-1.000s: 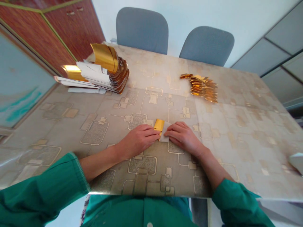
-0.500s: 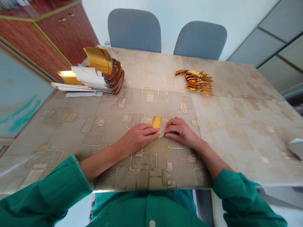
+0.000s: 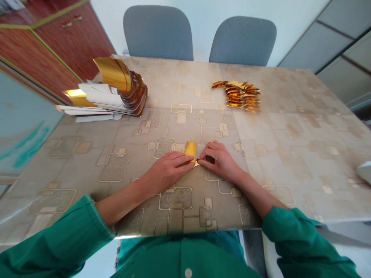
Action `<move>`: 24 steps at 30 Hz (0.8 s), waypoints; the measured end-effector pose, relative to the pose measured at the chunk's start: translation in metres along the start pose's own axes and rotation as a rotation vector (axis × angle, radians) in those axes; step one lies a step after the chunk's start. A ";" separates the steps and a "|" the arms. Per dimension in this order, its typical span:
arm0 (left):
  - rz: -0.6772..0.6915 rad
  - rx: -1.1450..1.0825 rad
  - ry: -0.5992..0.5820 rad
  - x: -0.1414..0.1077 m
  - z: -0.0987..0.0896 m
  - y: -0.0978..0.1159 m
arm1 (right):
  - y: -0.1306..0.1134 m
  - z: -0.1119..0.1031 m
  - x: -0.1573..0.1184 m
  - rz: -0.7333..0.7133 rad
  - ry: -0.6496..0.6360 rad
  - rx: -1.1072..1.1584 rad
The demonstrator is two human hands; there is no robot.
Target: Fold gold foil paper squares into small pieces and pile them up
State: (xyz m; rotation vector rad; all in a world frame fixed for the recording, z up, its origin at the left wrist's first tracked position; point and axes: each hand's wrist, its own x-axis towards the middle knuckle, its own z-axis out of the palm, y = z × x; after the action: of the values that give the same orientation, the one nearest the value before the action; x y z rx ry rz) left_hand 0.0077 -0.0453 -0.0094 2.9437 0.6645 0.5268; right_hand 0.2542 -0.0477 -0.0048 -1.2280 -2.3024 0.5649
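A small sheet of gold foil paper (image 3: 191,148), pale on its other face, lies partly folded on the table between my hands. My left hand (image 3: 168,168) holds its left side, fingers close together and fingertips on the foil; the thumb is mostly hidden. At the lower right corner, my right hand (image 3: 218,159) pinches the paper between thumb and forefinger, its other fingers curled. A small gold flap is turned up at that corner. Both hands rest low over the table, with their fingertips close together.
A tall stack of gold and white paper sheets (image 3: 116,87) stands at the back left of the patterned table (image 3: 290,154). Folded gold paper pieces (image 3: 239,94) are gathered at the back right. Two grey chairs (image 3: 158,33) stand behind the table. A white object (image 3: 364,172) sits at the right edge.
My right hand has moved slightly left and turned the paper's lower right corner over, so its gold side now shows. My left hand stays on the paper. The camera view has shifted slightly.
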 end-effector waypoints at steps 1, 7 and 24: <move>-0.010 -0.004 0.008 0.001 0.000 0.001 | 0.000 0.000 0.000 0.005 0.005 0.002; -0.006 -0.033 0.050 0.003 -0.002 0.003 | 0.000 0.001 0.001 0.030 -0.001 0.005; -0.006 -0.023 0.007 0.004 -0.002 0.007 | -0.002 0.006 0.003 0.079 -0.002 -0.093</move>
State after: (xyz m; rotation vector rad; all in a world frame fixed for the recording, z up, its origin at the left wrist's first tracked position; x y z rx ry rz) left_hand 0.0133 -0.0498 -0.0056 2.9189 0.6627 0.5415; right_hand 0.2482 -0.0470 -0.0078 -1.3673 -2.3129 0.4906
